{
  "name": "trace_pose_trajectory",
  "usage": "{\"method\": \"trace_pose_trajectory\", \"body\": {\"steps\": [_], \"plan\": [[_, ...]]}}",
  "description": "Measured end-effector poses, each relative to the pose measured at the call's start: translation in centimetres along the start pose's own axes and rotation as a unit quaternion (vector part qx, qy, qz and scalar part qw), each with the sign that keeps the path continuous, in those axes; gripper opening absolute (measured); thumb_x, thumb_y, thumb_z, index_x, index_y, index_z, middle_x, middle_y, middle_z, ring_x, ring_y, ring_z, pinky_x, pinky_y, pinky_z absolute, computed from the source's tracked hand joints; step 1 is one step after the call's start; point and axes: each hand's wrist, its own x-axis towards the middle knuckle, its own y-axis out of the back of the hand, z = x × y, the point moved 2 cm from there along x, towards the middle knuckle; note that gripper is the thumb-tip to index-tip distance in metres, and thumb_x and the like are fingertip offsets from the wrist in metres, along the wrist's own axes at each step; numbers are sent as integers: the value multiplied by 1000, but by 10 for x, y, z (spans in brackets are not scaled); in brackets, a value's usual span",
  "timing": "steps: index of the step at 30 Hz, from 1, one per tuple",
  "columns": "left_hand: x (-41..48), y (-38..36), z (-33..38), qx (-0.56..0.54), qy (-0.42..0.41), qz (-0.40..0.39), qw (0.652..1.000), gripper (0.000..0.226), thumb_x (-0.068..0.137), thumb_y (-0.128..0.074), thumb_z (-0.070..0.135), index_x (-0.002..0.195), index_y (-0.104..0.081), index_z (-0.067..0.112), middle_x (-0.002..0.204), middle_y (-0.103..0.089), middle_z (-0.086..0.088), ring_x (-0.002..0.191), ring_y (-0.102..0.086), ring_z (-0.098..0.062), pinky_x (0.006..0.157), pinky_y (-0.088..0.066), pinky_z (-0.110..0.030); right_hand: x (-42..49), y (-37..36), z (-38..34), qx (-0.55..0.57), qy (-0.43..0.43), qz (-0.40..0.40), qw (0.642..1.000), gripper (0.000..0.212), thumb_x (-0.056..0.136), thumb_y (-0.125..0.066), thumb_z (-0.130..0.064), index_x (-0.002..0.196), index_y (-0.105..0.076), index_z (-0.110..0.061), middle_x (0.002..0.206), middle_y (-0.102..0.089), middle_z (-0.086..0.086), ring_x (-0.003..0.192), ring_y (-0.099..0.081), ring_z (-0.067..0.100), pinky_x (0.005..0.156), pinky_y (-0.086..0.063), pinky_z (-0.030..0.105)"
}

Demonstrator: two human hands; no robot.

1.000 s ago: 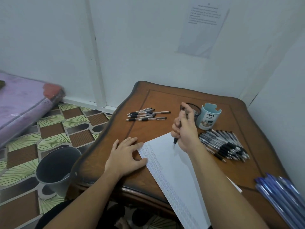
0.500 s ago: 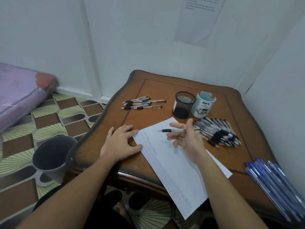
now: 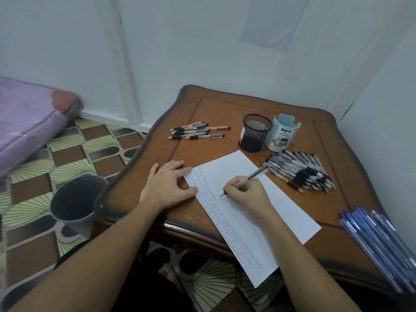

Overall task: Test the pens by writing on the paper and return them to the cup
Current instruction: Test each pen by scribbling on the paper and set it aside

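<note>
Pen (image 3: 244, 181) gripped in your right hand (image 3: 247, 193), tip on the paper (image 3: 281, 212) mid-frame; your left hand (image 3: 167, 186) rests flat, fingers spread, on its edge

The right hand (image 3: 247, 194) pinches a pen (image 3: 244, 181), its tip down on the white paper (image 3: 281, 206) beside a column of small scribbles. The left hand (image 3: 167, 185) lies flat, fingers on the paper's left edge. On the wooden table (image 3: 225, 111), farther off, stand a black mesh cup (image 3: 255, 132) and a pale blue cup (image 3: 282, 132) side by side. Black pens lie in a heap (image 3: 301, 171) at right, a few more (image 3: 198, 131) at far left.
</note>
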Motion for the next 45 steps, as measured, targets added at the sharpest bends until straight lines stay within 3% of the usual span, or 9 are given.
{"method": "trace_pose_trajectory", "body": {"steps": [2, 5, 7, 10, 17, 23, 30, 36, 45], "plan": [[0, 0, 0, 0, -1, 1, 1000, 89, 60, -34, 83, 138, -48, 43, 154, -32, 16, 144, -19, -5, 119, 1, -44, -1, -1, 3, -16, 6, 4, 1000, 17, 88, -64, -8, 74, -73, -3, 73, -69, 4, 70, -56, 15, 65, -41, 32], [0, -1, 0, -3, -1, 9, 1000, 86, 61, -36, 81, 137, -49, 42, 153, -34, 16, 144, -20, -5, 119, -1, -44, -2, -3, 8, -11, 13, -4, 1000, 13, 85, -65, -14, 77, -75, -14, 80, -70, 17, 71, -55, 22, 66, -39, 35], [-1, -1, 0, -6, -2, 13, 1000, 86, 61, -37, 81, 137, -50, 42, 152, -34, 16, 144, -20, -5, 120, -1, -44, -2, -3, 9, -8, 18, -11, 1000, 13, 84, -65, -9, 76, -74, -15, 78, -68, 21, 70, -53, 20, 64, -38, 32], [-1, 0, 0, -10, -3, 14, 1000, 87, 60, -36, 81, 137, -50, 42, 152, -35, 15, 144, -21, -5, 119, -1, -45, -4, -2, 9, -23, 25, -16, 999, 18, 84, -64, -1, 72, -72, -12, 69, -64, 15, 64, -49, 14, 58, -36, 27], [0, 0, 1, 0, -1, 8, 1000, 78, 68, -44, 77, 137, -49, 41, 153, -34, 15, 144, -20, -5, 119, -1, -45, -6, -2, 9, -35, 32, -24, 999, 16, 84, -66, -3, 73, -74, -12, 73, -66, 19, 65, -52, 15, 59, -38, 30], [1, 0, 0, -1, 0, 4, 1000, 81, 66, -41, 79, 137, -49, 42, 153, -34, 15, 144, -20, -6, 119, 0, -45, -7, -4, 7, -39, 32, -30, 998, 16, 85, -66, -4, 74, -74, -11, 70, -67, 15, 62, -50, 11, 55, -38, 23], [0, -1, -1, 0, 0, 7, 1000, 81, 66, -41, 79, 137, -49, 42, 153, -35, 15, 144, -21, -6, 119, -1, -46, -6, -3, 7, -32, 28, -27, 999, 18, 83, -63, -3, 70, -73, -10, 68, -65, 16, 61, -50, 13, 57, -36, 28], [-1, 0, 1, -4, -1, 13, 1000, 82, 65, -40, 79, 137, -50, 42, 152, -35, 16, 143, -22, -4, 119, -1, -45, -4, -3, 10, -14, 30, 1, 999, 21, 85, -63, -2, 70, -73, -12, 63, -64, 5, 60, -49, 13, 55, -35, 27], [-1, 1, 1, 1, 0, 7, 1000, 76, 69, -44, 75, 137, -49, 42, 152, -34, 15, 143, -21, -5, 120, -1, -45, -7, -4, 7, -42, 27, -11, 999, 18, 85, -65, -3, 71, -74, -10, 66, -65, 10, 61, -50, 10, 54, -36, 24]]}}
